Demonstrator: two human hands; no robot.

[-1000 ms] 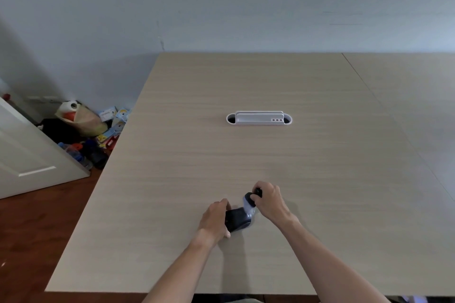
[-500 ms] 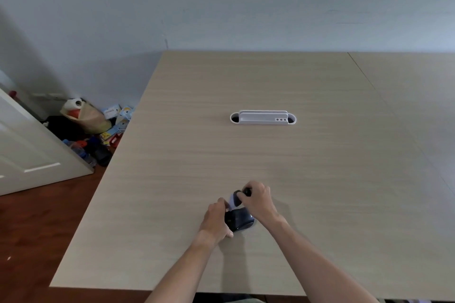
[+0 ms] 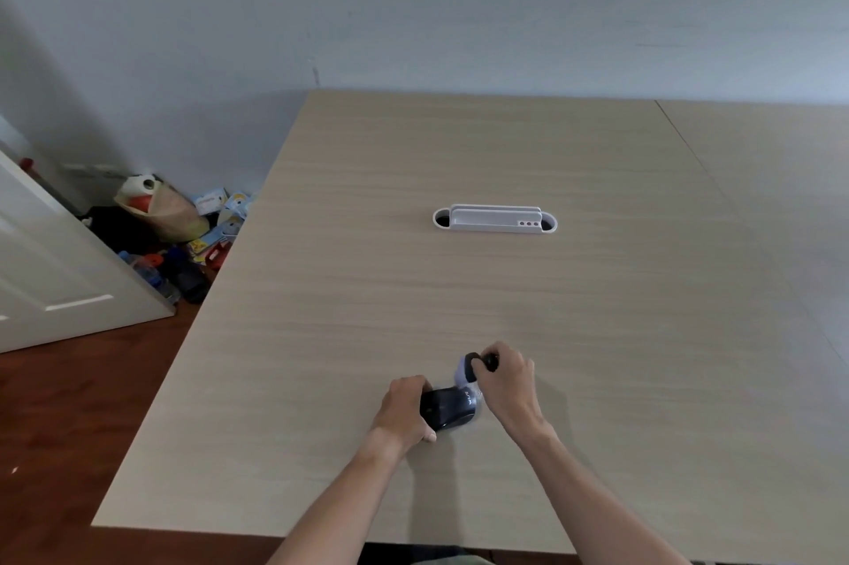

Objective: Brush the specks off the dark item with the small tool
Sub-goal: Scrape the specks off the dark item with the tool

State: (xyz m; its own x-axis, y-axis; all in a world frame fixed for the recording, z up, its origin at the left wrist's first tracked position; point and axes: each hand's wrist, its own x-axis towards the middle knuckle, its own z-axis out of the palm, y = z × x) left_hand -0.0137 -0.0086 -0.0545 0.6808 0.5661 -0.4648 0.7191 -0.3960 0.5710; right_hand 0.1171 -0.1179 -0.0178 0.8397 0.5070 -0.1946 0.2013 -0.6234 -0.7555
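Observation:
A black computer mouse (image 3: 448, 407) lies on the light wooden table (image 3: 459, 298) near its front edge. My left hand (image 3: 404, 408) grips the mouse from its left side and holds it down. My right hand (image 3: 507, 380) is closed around a small brush (image 3: 469, 369) with a dark handle. Its pale bristles, blurred, point down and left and touch the mouse's far right end. The specks are too small to make out.
A white cable-port insert (image 3: 495, 219) sits in the middle of the table. A seam (image 3: 698, 160) joins a second tabletop on the right. Left of the table, on the floor, lie a bag and clutter (image 3: 170, 224) beside a white door (image 3: 55, 279).
My right hand swept the brush left over the mouse's far end, then back to the right. The left hand kept its hold on the mouse. The camera view shifted slightly.

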